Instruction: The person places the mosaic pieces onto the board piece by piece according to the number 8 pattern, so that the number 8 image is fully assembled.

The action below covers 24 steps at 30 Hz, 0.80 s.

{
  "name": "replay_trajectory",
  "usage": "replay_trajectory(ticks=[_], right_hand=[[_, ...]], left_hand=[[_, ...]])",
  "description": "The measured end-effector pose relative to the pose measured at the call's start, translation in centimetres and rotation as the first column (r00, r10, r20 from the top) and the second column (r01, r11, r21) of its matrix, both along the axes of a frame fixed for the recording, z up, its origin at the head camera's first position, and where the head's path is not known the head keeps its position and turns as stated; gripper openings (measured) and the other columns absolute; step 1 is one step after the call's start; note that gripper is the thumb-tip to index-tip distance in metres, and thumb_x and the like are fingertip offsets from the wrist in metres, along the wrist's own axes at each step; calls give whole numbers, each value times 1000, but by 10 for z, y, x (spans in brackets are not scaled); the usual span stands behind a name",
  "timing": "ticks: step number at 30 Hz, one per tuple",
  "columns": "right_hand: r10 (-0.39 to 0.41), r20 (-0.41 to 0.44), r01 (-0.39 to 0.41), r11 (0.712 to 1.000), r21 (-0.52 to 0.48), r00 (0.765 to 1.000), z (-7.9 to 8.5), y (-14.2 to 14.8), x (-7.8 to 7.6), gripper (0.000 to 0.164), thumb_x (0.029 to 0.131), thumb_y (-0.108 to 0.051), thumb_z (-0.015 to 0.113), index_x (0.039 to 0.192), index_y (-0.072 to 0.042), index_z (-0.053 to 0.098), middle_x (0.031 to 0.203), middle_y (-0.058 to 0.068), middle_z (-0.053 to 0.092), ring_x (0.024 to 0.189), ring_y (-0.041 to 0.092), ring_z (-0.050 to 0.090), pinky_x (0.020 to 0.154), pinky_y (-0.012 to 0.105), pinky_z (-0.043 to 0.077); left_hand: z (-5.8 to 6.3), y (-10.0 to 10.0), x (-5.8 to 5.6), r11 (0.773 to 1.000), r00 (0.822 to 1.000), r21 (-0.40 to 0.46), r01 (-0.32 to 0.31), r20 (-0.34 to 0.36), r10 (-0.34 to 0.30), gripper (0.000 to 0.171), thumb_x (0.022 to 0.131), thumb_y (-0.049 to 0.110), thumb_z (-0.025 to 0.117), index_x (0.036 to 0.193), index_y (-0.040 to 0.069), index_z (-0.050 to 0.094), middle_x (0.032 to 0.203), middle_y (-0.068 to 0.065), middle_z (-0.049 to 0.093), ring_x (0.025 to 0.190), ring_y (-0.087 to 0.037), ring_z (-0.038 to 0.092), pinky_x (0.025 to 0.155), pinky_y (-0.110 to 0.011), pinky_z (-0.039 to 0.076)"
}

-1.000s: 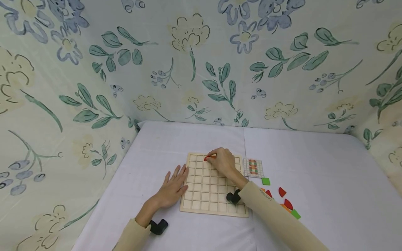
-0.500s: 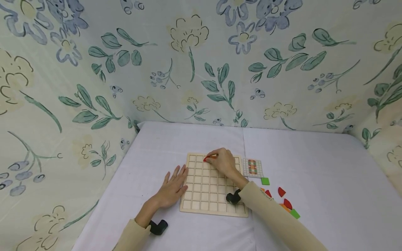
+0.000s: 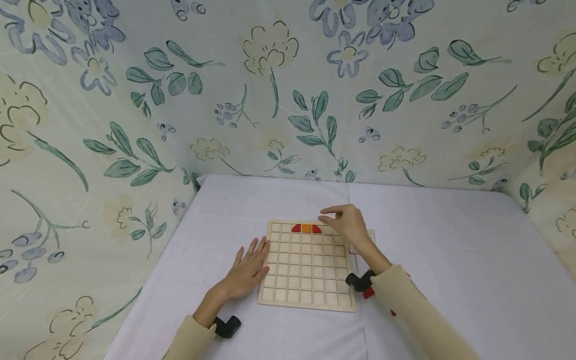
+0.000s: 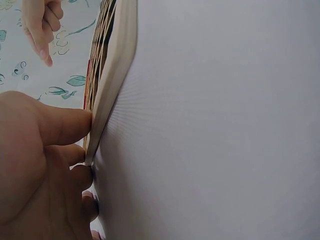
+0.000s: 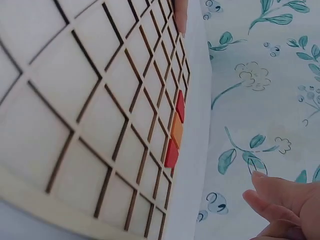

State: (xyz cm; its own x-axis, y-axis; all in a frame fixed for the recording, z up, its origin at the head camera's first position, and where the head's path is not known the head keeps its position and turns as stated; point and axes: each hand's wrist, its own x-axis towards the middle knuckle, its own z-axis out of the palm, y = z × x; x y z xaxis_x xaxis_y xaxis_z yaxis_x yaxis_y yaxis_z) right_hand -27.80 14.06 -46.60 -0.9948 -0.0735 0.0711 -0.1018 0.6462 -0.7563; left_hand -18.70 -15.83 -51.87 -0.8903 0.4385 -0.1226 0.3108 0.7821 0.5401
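Note:
A wooden grid board (image 3: pixel 294 272) lies on the white cloth. In its far row sit three flat pieces side by side: a red quarter-circle (image 3: pixel 296 229), an orange square (image 3: pixel 306 228) and another red quarter-circle (image 3: pixel 317 229). My left hand (image 3: pixel 245 270) rests at the board's left edge, fingers spread; the left wrist view shows thumb and fingers touching the board's side. Over the far right corner hovers my right hand (image 3: pixel 350 226), thumb and index finger apart, holding nothing. The right wrist view also shows this right hand (image 5: pixel 287 205) away from the pieces.
A small pattern card (image 3: pixel 371 237) is partly covered by the right wrist. Red pieces (image 3: pixel 368 292) show beside the right forearm, which hides other loose pieces. Black wrist cameras (image 3: pixel 228 326) hang under both wrists. Floral fabric (image 3: pixel 288 125) rises behind the table.
My right hand has let go of the left red quarter-circle, now lying in the far row, and has moved right and up. The orange and other red piece are uncovered. My left hand stays put.

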Motion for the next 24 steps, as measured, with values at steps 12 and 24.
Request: replay_trajectory(ticks=[12,24], right_hand=[[-65,31,62,995,73,997,14,66,32,30,95,-24,76,118,-4,78,57,-2,35,51,15,32,44,24,22],[-155,69,140,972,187,986,1,117,68,35,95,-25,75,122,-2,75,60,1,37,57,18,36,45,24,26]], left_hand=[[-1,0,1,1000,1000,-7,-7,0,7,64,112,24,41,166,4,12,175,-13,4,163,-37,-2,128,-65,-3],[2,3,3,1000,1000,-14,-16,9,16,64,112,24,41,166,4,13,175,-13,5,163,-37,-1,128,-65,-2]])
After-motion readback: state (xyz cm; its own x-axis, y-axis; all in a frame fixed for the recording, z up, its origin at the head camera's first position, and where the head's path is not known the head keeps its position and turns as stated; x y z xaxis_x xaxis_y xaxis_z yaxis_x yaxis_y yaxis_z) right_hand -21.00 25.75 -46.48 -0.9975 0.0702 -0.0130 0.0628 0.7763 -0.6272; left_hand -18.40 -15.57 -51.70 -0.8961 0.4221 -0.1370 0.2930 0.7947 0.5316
